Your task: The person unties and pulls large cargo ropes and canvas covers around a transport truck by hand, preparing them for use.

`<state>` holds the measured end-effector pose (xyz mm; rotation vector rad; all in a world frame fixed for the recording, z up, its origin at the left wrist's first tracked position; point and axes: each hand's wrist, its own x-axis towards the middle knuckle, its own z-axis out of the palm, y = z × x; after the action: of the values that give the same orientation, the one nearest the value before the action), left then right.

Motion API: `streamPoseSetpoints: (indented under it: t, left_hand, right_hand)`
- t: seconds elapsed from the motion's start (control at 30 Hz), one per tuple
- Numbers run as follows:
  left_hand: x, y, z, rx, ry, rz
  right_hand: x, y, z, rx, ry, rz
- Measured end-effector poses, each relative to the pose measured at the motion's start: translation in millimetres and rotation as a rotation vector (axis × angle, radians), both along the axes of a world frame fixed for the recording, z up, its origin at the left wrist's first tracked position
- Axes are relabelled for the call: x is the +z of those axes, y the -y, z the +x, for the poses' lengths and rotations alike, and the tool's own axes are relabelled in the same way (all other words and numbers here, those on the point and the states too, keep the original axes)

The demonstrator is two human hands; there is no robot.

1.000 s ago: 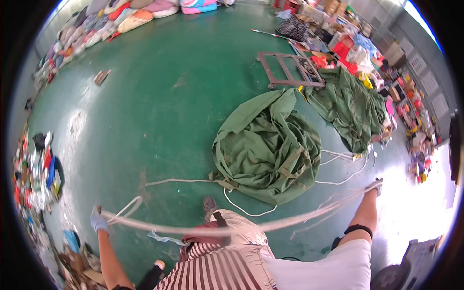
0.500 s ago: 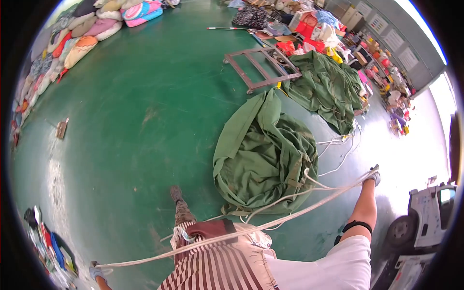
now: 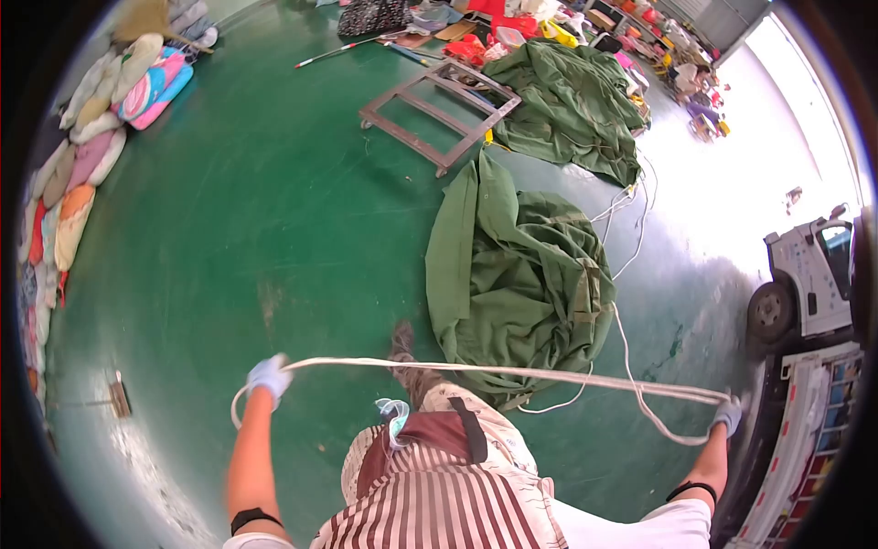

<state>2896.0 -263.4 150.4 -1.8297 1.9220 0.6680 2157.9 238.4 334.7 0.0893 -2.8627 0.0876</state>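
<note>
Between my outstretched hands a doubled white rope point(image 3: 512, 371) runs nearly straight across my front. My gloved left hand point(image 3: 269, 377) is closed around one end, and a small loop hangs below it. Out to the right, my gloved right hand point(image 3: 727, 416) grips the other end, with a slack strand sagging beside it. Beyond the rope a large green canvas bag point(image 3: 526, 284) lies slumped on the floor. One strand of the rope curves up to the bag's right side. I wear a striped apron point(image 3: 430, 499).
A metal frame cart point(image 3: 439, 114) stands past the bag, beside a second green canvas point(image 3: 572, 110) with loose cords. Stuffed sacks point(image 3: 73, 192) are piled at left. A white truck point(image 3: 814, 274) is at right. Mixed goods fill the far side; a brush-like tool point(image 3: 119, 398) lies left.
My left hand has risen and come forward from the lower left. My right hand has dropped lower, and the rope now spans level instead of slanting. The view has turned to the right.
</note>
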Motion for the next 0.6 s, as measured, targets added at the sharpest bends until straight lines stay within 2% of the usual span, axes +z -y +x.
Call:
streamPoseSetpoints:
  t: [0.07,0.1,0.13,0.17,0.2,0.23,0.27,0.3,0.37,0.43,0.47,0.5,0.57,0.6]
  left_hand:
    - [22.3,51.0,-85.9,-0.239,-0.065,0.017]
    - [26.3,70.7,-123.7,-0.402,-0.083,0.033]
    - [34.6,84.4,-160.3,-0.561,-0.127,0.03]
    - [41.9,94.4,-194.8,-0.669,-0.114,0.023]
    - [47.1,102.9,-225.9,-0.777,-0.116,0.023]
    - [47.6,107.3,-251.1,-0.908,-0.136,0.017]
    - [46.2,111.2,-273.2,-1.024,-0.117,0.034]
    - [44.2,115.1,-292.1,-1.116,-0.099,0.035]
    - [54.9,131.5,-322.2,-1.287,-0.078,0.051]
    - [54.4,151.8,-332.8,-1.357,-0.094,0.056]
    - [55.2,169.1,-342.6,-1.415,-0.113,0.041]
    - [80.1,195.1,-348.7,-1.515,-0.009,0.17]
    - [66.6,239.1,-345.4,-1.356,-0.282,0.239]
    - [70.3,260.6,-350.3,-1.404,-0.251,0.229]
  right_hand:
    - [-29.0,3.8,19.5,-0.185,0.19,0.278]
    - [-77.9,-30.0,-16.5,-0.167,0.508,0.432]
    - [-82.5,12.2,16.7,-0.121,0.609,0.576]
    - [-79.2,89.3,50.8,-0.009,0.758,0.783]
    - [-88.7,151.4,77.7,0.122,0.799,0.705]
    - [-85.4,225.5,114.1,0.302,0.843,0.432]
    - [-104.6,285.1,138.1,0.582,0.924,0.099]
    - [-96.7,358.6,181.2,0.703,0.951,-0.1]
    - [-110.8,464.8,241.2,0.939,1.166,-0.42]
    - [-137.8,536.0,291.0,1.117,1.514,-0.805]
    - [-146.3,563.5,307.7,1.054,1.618,-0.886]
    - [-154.4,582.8,316.4,0.985,1.716,-0.972]
    - [-171.0,606.2,308.6,1.007,1.651,-0.848]
    - [-145.8,617.2,293.1,1.051,1.424,-0.464]
